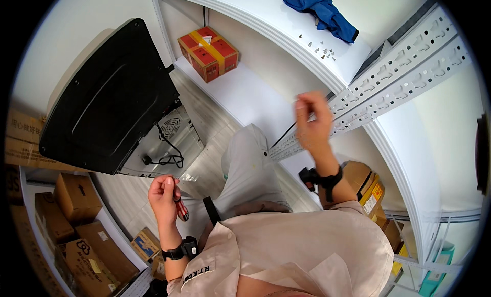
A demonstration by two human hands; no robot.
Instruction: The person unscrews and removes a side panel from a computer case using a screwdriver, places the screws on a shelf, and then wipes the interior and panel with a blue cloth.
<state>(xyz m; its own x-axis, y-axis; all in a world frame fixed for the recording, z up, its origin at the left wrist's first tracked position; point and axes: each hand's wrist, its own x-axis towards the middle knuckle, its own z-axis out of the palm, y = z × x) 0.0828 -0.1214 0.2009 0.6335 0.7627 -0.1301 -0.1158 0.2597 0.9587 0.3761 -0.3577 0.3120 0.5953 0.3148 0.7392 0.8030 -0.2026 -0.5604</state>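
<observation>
My left hand is closed around a screwdriver with a red and black handle; its tip is hidden. This hand is just below the open back of a metal appliance with a black rear panel, a round vent and a looped black power cord. Raised to the right, my right hand is slightly blurred beside a perforated white shelf post. Its fingers are curled together, and anything between them is too small to make out. Several loose screws lie on the white shelf above it.
A blue cloth lies by the screws. A red carton sits on the lower white shelf. Brown boxes fill a rack at the left, and more cartons stand under the right shelf. My knee is between the appliance and the post.
</observation>
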